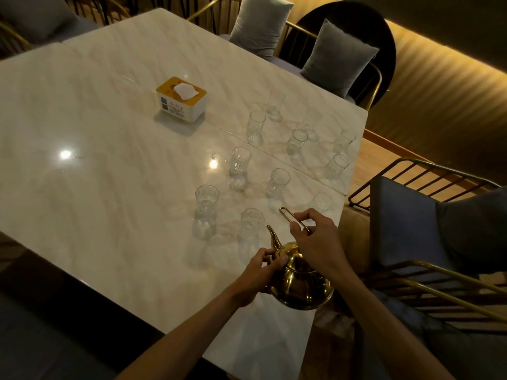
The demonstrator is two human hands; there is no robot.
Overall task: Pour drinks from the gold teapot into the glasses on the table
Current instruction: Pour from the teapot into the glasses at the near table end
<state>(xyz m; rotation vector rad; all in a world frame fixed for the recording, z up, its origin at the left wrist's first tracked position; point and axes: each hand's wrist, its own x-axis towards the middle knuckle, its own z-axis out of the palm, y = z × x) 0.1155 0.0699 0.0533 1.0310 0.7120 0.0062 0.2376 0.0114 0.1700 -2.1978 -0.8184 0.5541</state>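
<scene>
- Your left hand [260,272] has its fingers curled against the neck and shoulder of the rounded, polished gold metal teapot [300,283], thumb lying on top near the base of the spout. That surface is slick and may be hot; if the fingers slip, the pot could swing sideways.
- The teapot sits close to the table's near right corner, seemingly held just above the pale marble-patterned table [109,160]. Drift right and you may catch the edge or spill onto the blue cushioned chair [403,223].
- Your right hand [315,237] pinches the thin gold wire loop handle [290,219] between thumb and curled fingers. A loop that slim can twist in a pinch, so the spout could dip early.
- The clear faceted glass [251,226] stands just beyond the spout tip. Tilt too fast and you may knock it or overshoot its narrow mouth.
- Farther out, the other clear glasses [278,185] stand in loose rows. Reaching over the near ones risks tipping them with your forearm or the pot.
- The white tissue box with a yellow top [181,100] sits well apart, out of harm's way.
</scene>
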